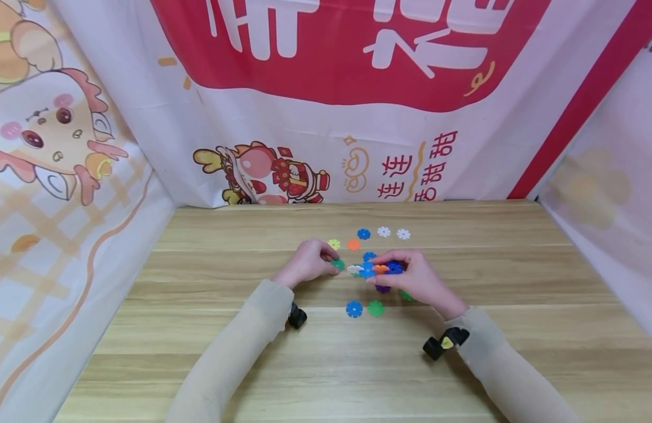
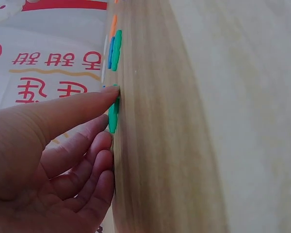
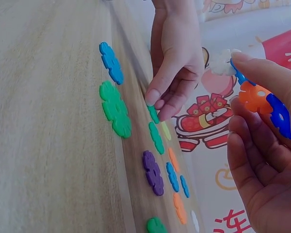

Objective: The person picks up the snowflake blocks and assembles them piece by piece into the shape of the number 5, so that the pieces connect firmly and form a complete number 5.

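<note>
My right hand (image 1: 414,275) grips a row of joined snowflake discs above the table, pinched between thumb and fingers. In the right wrist view the row runs from a white disc (image 3: 223,63) through a light blue one and an orange disc (image 3: 255,98) to a dark blue disc (image 3: 280,116). To its left, my left hand (image 1: 310,261) pinches a green snowflake disc (image 1: 338,265) at the tabletop. The left wrist view has the thumb over this green disc (image 2: 113,116). Part of the dark blue disc is hidden by the right hand.
Loose snowflake discs lie around the hands on the wooden table (image 1: 315,364): a blue disc (image 1: 354,309) and a green one (image 1: 375,308) in front, a purple disc (image 3: 153,173) under the right hand, and white discs (image 1: 403,234) behind. A printed cloth (image 1: 304,117) hangs behind the table.
</note>
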`<state>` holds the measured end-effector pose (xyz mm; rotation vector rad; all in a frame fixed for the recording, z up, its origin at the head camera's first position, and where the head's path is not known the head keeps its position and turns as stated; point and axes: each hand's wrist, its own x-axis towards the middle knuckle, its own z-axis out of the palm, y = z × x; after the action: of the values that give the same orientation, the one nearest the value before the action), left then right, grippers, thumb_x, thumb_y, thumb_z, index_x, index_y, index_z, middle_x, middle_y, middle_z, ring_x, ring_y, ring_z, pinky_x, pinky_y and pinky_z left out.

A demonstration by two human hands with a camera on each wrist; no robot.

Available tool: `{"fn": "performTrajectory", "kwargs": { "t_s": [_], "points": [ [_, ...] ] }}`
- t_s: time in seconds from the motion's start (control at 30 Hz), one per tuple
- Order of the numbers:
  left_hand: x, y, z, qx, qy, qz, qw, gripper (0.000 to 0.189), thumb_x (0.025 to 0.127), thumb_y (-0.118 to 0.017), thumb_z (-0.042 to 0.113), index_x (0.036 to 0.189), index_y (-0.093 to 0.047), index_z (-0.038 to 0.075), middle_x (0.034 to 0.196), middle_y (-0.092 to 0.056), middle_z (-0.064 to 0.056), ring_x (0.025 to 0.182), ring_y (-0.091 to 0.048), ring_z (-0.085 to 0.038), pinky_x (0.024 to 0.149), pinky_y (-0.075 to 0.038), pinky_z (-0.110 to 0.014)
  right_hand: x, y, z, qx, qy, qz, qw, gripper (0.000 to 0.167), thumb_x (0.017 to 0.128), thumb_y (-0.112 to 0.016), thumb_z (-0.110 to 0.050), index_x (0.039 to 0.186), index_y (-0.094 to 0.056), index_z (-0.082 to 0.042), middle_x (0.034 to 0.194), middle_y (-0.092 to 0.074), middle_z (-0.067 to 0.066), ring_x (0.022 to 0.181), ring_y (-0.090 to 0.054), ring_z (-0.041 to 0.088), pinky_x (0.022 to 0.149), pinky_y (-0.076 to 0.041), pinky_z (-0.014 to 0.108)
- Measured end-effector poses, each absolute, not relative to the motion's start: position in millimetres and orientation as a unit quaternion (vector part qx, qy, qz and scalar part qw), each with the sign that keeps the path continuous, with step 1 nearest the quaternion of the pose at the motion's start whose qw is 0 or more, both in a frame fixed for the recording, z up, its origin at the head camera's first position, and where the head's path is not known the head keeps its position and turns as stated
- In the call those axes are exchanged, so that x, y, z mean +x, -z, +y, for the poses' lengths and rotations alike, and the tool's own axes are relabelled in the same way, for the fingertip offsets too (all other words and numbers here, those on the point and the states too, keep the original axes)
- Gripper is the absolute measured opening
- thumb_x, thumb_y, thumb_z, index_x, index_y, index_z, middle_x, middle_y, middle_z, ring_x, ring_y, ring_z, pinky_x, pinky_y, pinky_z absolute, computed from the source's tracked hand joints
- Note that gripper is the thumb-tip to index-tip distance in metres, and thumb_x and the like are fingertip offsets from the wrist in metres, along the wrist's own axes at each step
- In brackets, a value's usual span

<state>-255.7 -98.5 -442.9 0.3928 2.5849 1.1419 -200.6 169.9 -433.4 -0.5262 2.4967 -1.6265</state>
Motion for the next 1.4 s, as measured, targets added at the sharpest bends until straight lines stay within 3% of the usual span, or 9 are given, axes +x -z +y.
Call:
{"fn": "performTrajectory", "kwargs": {
  "t_s": [0.3, 0.63, 0.9, 1.17, 1.4],
  "points": [
    [-254, 444, -99, 0.142, -0.385, 0.901, 0.138, 0.026, 0.085, -0.086, 0.017, 0.107, -0.074, 0.010, 0.097, -0.067, 0.000, 0.090, -0.060, -0.018, 0.083, -0.052, -0.033, -199, 432, 170, -0.168, 0.546, 0.819, 0.062, 0.035, 0.082, -0.089, -0.025, 0.112, -0.078, -0.013, 0.117, -0.071, 0.004, 0.104, -0.062, 0.026, 0.093, -0.047, 0.045],
    [-254, 446, -99, 0.155, -0.405, 0.892, 0.125, 0.026, 0.085, -0.086, 0.013, 0.104, -0.069, 0.010, 0.095, -0.066, -0.002, 0.088, -0.061, -0.018, 0.082, -0.053, -0.033, -199, 434, 173, -0.161, 0.542, 0.822, 0.065, 0.037, 0.081, -0.089, -0.032, 0.112, -0.078, -0.016, 0.120, -0.069, 0.003, 0.106, -0.062, 0.026, 0.094, -0.048, 0.045],
    [-249, 449, -105, 0.147, -0.470, 0.861, 0.130, 0.020, 0.091, -0.078, 0.007, 0.110, -0.071, 0.006, 0.096, -0.070, -0.002, 0.090, -0.065, -0.017, 0.084, -0.054, -0.035, -196, 435, 177, -0.144, 0.541, 0.826, 0.064, 0.039, 0.078, -0.091, -0.039, 0.110, -0.078, -0.021, 0.121, -0.069, -0.001, 0.109, -0.062, 0.024, 0.096, -0.047, 0.046],
    [-240, 447, -112, 0.135, -0.512, 0.841, 0.115, 0.011, 0.089, -0.081, 0.013, 0.099, -0.075, 0.012, 0.095, -0.072, 0.001, 0.089, -0.067, -0.018, 0.082, -0.055, -0.035, -197, 434, 180, -0.149, 0.544, 0.824, 0.060, 0.038, 0.078, -0.090, -0.039, 0.110, -0.078, -0.020, 0.117, -0.070, -0.001, 0.107, -0.062, 0.024, 0.095, -0.047, 0.047],
    [-228, 444, -114, 0.151, -0.523, 0.833, 0.092, 0.012, 0.091, -0.079, 0.013, 0.103, -0.077, 0.013, 0.098, -0.072, 0.002, 0.089, -0.067, -0.016, 0.082, -0.056, -0.033, -197, 436, 181, -0.148, 0.541, 0.826, 0.055, 0.039, 0.077, -0.090, -0.040, 0.109, -0.079, -0.021, 0.116, -0.071, -0.001, 0.105, -0.062, 0.024, 0.093, -0.047, 0.046]
  ]
}}
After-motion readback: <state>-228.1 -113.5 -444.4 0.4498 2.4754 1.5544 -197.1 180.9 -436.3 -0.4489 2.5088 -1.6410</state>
